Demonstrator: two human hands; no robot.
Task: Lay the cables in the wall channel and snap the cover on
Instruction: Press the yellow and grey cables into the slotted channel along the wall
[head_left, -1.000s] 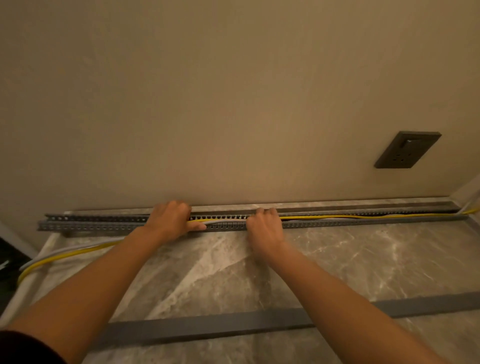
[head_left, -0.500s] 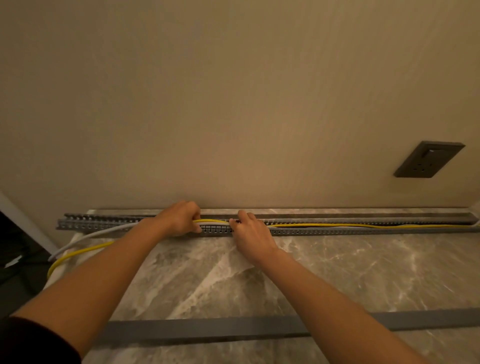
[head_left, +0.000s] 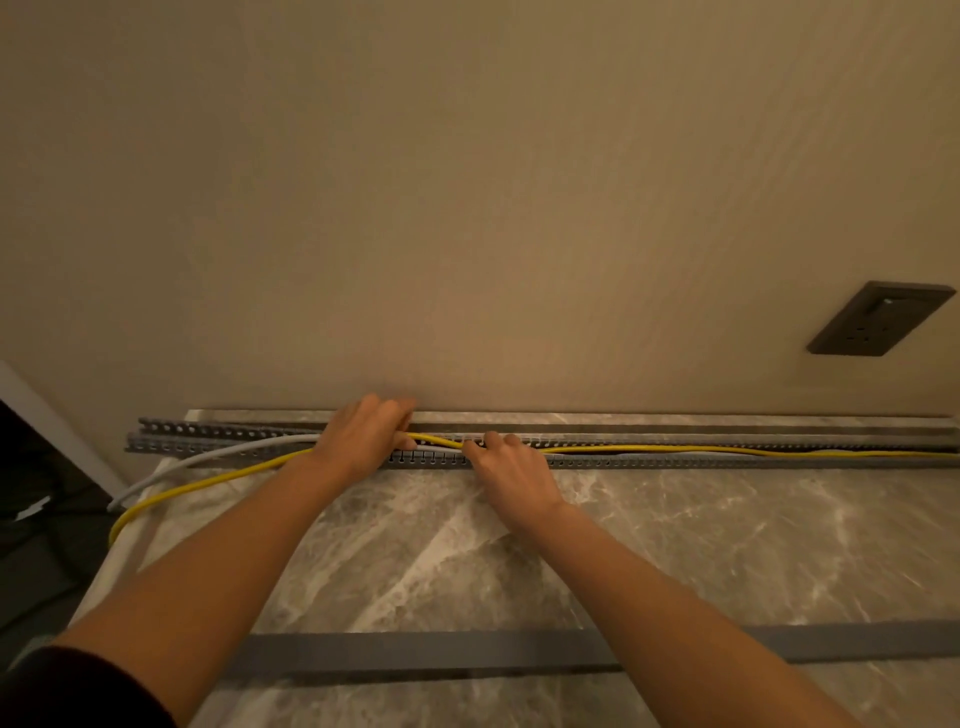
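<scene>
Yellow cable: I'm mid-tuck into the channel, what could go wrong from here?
1. The yellow cable humps up between the left hand and right hand; unless pressed flat, it could stop the cover snapping on.
2. Left of the hands, it and the gray cable trail over the front wall of the channel and off the marble top; their weight might drag seated lengths out.

Slotted grey plastic cable channel (head_left: 675, 461) runs off the right edge, so its end's anyone's guess. Left hand (head_left: 363, 439) covers where the thin yellow cable (head_left: 727, 450) and pale grey cable (head_left: 260, 443) cross that channel's front wall. The right hand (head_left: 511, 473) has its fingertips tucked out of sight in it.
</scene>
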